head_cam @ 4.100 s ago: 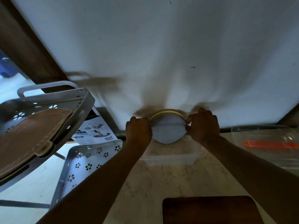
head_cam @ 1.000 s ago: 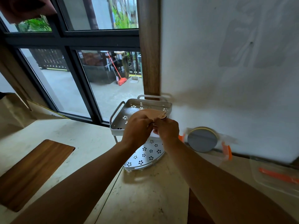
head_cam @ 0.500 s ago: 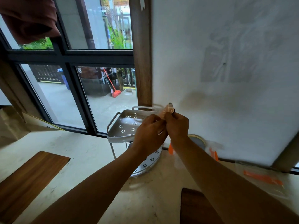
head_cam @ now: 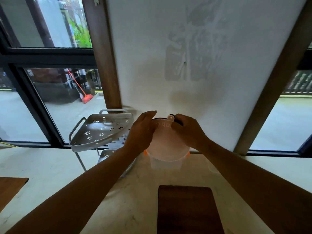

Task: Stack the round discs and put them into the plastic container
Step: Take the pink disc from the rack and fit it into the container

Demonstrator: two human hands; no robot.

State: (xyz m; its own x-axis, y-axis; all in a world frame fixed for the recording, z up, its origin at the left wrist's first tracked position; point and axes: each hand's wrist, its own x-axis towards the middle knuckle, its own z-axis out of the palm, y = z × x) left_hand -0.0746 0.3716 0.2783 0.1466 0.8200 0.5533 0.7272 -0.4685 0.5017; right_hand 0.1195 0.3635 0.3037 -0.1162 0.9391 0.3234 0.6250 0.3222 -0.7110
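On a pale, marble-veined table (head_cam: 138, 196) pushed up to a white wall panel (head_cam: 194, 48), two hands work at about 12 o'clock from the viewer. Dark-framed windows (head_cam: 50, 56) run along the far edge at 10 o'clock and again at 2 o'clock, with brown wooden posts either side of the panel. A grey perforated corner rack (head_cam: 101, 130) stands at 11 o'clock, its top shelf holding nothing visible. One dark wooden board (head_cam: 187, 210) lies at 6 o'clock, and another board's corner (head_cam: 10, 188) shows at 8 o'clock.

A pale round disc (head_cam: 166, 141) is held tilted on edge, its flat face turned toward the viewer, its small tab pointing up toward the wall. Being round, its only long line runs from tab to lower rim, roughly 12 to 6 o'clock. Its lower rim sits just over the clear plastic container (head_cam: 166, 163), which has orange clips at its sides; whether they touch cannot be told.

The left hand (head_cam: 141, 134) cups the disc's left edge with fingers nearly straight. The right hand (head_cam: 187, 130) curls over the top right edge beside the tab, gripping it, and dark rims of something show behind its fingers.
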